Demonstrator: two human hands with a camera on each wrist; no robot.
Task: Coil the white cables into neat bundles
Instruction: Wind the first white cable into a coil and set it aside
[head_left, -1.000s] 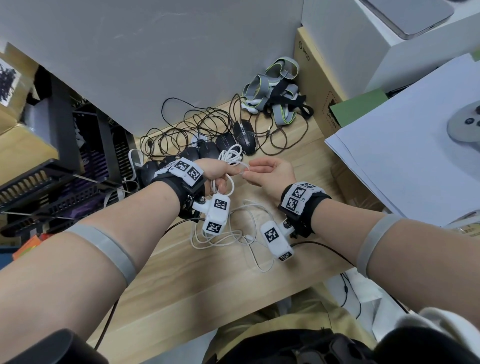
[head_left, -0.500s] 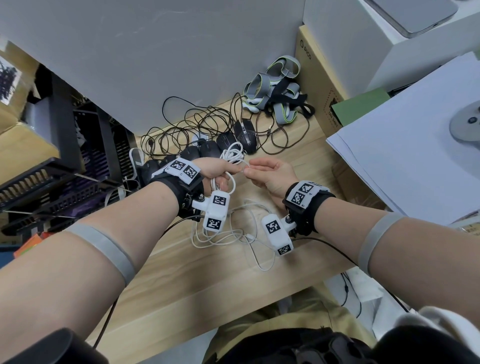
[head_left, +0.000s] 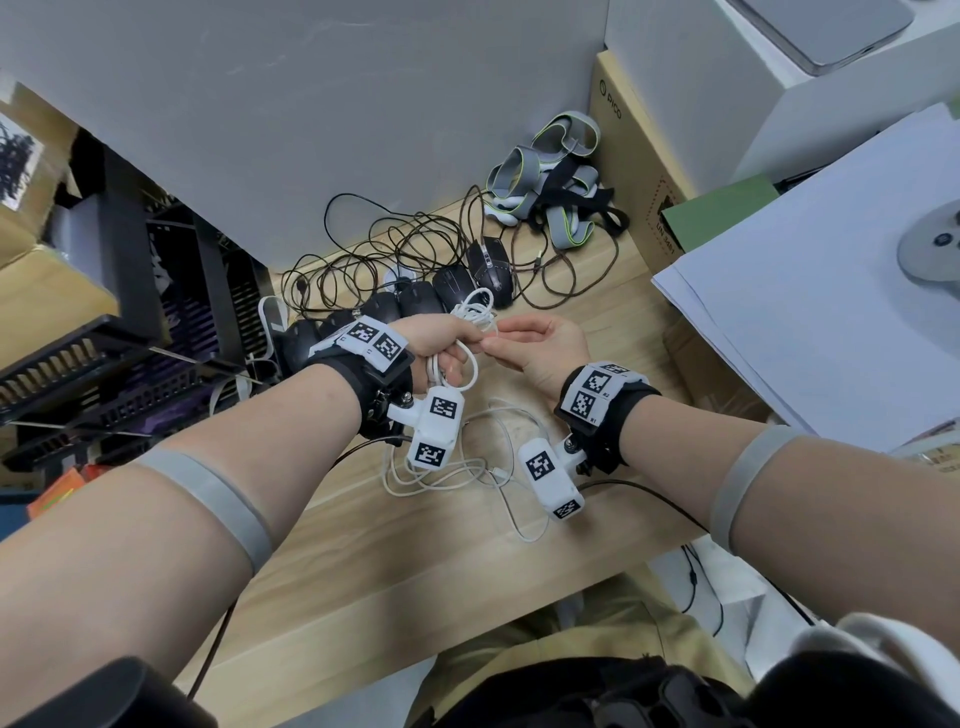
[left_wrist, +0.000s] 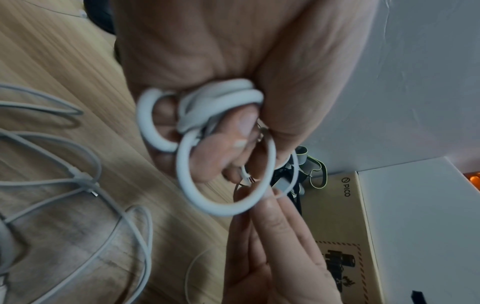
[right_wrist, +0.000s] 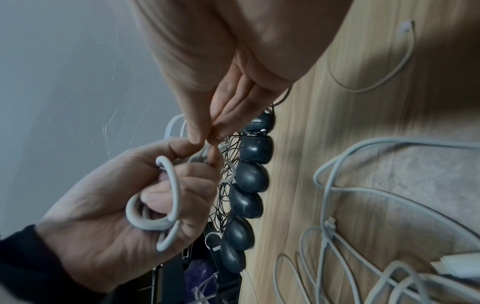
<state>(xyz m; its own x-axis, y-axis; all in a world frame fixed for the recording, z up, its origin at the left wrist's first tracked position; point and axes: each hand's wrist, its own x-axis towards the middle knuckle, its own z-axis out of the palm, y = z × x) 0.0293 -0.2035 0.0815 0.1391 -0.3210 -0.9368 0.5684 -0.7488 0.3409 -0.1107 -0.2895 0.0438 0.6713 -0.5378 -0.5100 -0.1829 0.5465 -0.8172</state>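
Observation:
A white cable coil (head_left: 475, 317) sits in my left hand (head_left: 452, 345), fingers curled round its several small loops above the wooden table (head_left: 363, 561). In the left wrist view the coil (left_wrist: 221, 105) is bunched at the fist and a bigger loop (left_wrist: 187, 179) hangs below. My right hand (head_left: 493, 340) meets it from the right, thumb and fingertips (right_wrist: 197, 137) pinching a strand at the coil's edge. The left hand (right_wrist: 109, 209) and its loops (right_wrist: 172, 191) show in the right wrist view. Loose white cables (head_left: 457, 473) lie tangled on the table under both wrists.
A row of black mice (head_left: 415, 301) with tangled black cords (head_left: 374, 249) lies just behind the hands. Grey straps (head_left: 550, 182) and a cardboard box (head_left: 639, 171) stand at the back right. Paper sheets (head_left: 810, 291) are on the right, black racks (head_left: 124, 322) on the left.
Both hands stay joined at the coil. The right wrist has dropped and turned slightly, and its fingertips have closed in on the strand beside the left thumb.

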